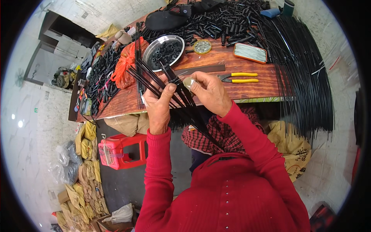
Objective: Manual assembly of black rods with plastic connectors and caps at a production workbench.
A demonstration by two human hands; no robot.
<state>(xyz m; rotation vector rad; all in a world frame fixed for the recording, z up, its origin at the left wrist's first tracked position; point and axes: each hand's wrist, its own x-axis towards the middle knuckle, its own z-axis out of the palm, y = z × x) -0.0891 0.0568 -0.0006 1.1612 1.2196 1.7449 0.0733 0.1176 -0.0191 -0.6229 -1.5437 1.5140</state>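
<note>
Just over the table's front edge, my left hand (pixel 158 106) is closed around a bundle of thin black rods with a thicker black tube, which looks like an umbrella frame (pixel 199 123). Its rods fan out at the upper left and run down toward my lap. My right hand (pixel 213 92) is pinched on a small round pale roll (pixel 189 82), held against the frame's collar. What the roll is made of is too small to tell. To the right of my right hand lie pliers (pixel 243 78) with yellow handles.
The wooden table (pixel 185 65) carries a metal bowl (pixel 182 48) of small black parts, a round tin (pixel 202 46), an orange-rimmed tray (pixel 250 53) of metal pins and an orange bag (pixel 125 65). Long black rods (pixel 313 77) overhang the right end. A red stool (pixel 116 152) stands below.
</note>
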